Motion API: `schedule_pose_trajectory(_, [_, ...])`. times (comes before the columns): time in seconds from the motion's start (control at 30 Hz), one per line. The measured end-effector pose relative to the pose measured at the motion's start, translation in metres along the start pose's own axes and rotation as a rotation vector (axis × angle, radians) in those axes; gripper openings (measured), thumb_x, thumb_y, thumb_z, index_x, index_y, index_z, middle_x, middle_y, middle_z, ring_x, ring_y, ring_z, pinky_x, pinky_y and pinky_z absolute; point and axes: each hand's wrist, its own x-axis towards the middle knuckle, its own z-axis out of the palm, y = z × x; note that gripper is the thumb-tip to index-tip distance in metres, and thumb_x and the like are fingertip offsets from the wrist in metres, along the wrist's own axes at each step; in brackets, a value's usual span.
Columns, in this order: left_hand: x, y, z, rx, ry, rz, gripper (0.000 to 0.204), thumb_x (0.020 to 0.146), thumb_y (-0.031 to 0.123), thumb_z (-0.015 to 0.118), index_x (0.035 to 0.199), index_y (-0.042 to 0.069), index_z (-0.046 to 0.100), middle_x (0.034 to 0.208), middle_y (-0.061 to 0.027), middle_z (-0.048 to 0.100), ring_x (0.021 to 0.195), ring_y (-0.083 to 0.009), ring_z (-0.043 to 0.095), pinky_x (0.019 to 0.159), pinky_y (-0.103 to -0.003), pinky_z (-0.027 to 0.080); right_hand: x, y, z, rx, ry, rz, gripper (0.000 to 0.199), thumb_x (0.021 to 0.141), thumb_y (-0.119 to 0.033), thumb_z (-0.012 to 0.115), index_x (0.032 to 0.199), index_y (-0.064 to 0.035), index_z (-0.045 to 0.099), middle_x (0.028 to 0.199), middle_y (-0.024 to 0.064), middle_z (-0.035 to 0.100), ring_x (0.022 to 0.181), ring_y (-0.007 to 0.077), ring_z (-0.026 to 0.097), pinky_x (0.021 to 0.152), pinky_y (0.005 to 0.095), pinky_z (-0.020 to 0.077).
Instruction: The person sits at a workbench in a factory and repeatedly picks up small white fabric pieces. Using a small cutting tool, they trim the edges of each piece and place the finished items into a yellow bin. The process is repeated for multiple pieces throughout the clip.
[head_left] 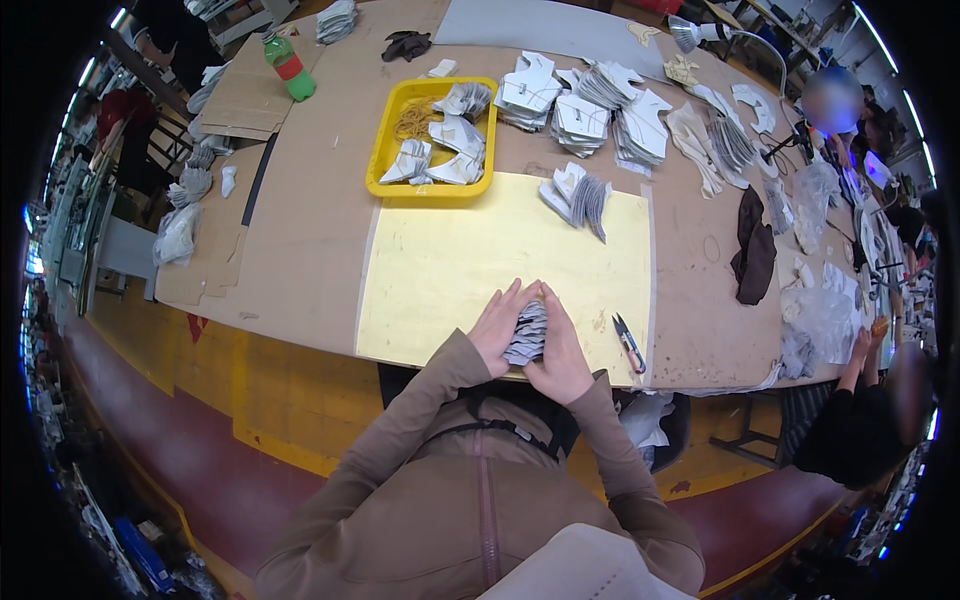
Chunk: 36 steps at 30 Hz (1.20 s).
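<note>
The worktop carries a yellow sheet along its near edge, and on it the left hand and right hand close in from either side on one small grey-white stack. That stack sits by the sheet's near edge, about midway between its two near corners, directly between the palms, so neither hand is clearly nearer. Its long axis runs roughly from the worktop's near edge towards the far one, with the layers' edges showing between the hands. The fingers hold it from left and right and draw narrow beyond its far end, where the tips come together; what the fingers' undersides do is hidden. At the sheet's far left corner, a yellow tray laps over the edge; it holds several pale bundles, with a tangle of tan bands towards its far left. Near the sheet's far right corner lies a loose pile, and by its near right corner, slim snips, well apart from the tray.
</note>
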Motion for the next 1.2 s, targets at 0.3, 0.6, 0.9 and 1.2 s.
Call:
schedule_pose_trajectory(0.3, [0.002,-0.004,0.015,-0.118,0.163,0.098,0.087,0.076,0.011,0.07,0.149,0.005,0.024,0.15,-0.023,0.033,0.146,-0.0421,0.019,0.119,-0.055,0.01,-0.002,-0.006,0.01,-0.115,0.054,-0.002,0.075,0.067,-0.001,0.061,0.137,-0.0026,0.035,0.135,0.024,0.039,0.125,0.0454,0.04,0.11,0.0588,0.0283])
schedule_pose_trajectory(0.6, [-0.009,-0.006,0.012,0.084,0.237,-0.084,0.069,0.075,-0.005,0.051,0.143,0.008,0.04,0.144,-0.0127,0.046,0.142,-0.038,0.031,0.118,-0.058,0.012,0.007,-0.022,0.009,-0.247,0.021,0.016,0.067,0.069,-0.005,0.063,0.133,-0.0053,0.042,0.133,0.0189,0.043,0.122,0.0409,0.042,0.105,0.0536,0.0327])
schedule_pose_trajectory(0.9, [-0.016,-0.003,0.002,0.046,0.211,-0.023,0.074,0.075,-0.002,0.054,0.145,0.003,0.032,0.145,-0.0171,0.042,0.141,-0.0391,0.032,0.118,-0.053,0.021,0.023,-0.024,0.013,-0.165,0.155,0.015,0.062,0.07,-0.006,0.065,0.128,-0.0019,0.044,0.122,0.0187,0.052,0.112,0.0388,0.05,0.096,0.0462,0.0385])
schedule_pose_trajectory(1.2, [-0.021,0.005,-0.022,-0.228,0.249,-0.101,0.059,0.086,0.003,0.059,0.141,0.0,0.041,0.136,-0.0171,0.053,0.13,-0.0296,0.049,0.11,-0.034,0.036,0.042,0.017,-0.04,0.513,0.309,0.301,0.067,0.078,0.001,0.06,0.138,-0.0036,0.03,0.119,0.0108,0.049,0.111,0.0199,0.052,0.1,0.0326,0.0422])
